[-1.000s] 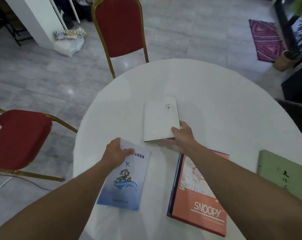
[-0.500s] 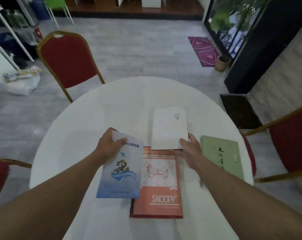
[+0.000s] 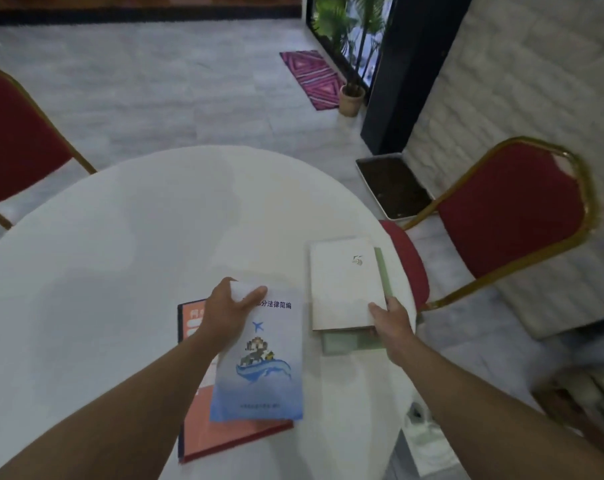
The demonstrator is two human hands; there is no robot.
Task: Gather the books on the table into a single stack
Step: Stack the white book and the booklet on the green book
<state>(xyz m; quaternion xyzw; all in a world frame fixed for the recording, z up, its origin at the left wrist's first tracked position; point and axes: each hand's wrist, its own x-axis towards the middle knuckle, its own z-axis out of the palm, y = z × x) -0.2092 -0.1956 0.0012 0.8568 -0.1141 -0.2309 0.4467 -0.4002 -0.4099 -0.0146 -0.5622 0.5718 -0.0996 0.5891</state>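
Observation:
My left hand grips the top edge of a thin blue-and-white booklet and holds it over the orange Snoopy book, which lies flat on the round white table. My right hand holds the near right corner of a white book. That white book rests on top of a green book near the table's right edge; only the green book's right strip and near end show.
Red chairs with gold frames stand at the right and the far left. On the floor past the table are a dark tray, a potted plant and a pink rug.
The right hand has carried the white book to the right and onto the green book. The left hand has brought the blue booklet over the Snoopy book. The view has swung to the right.

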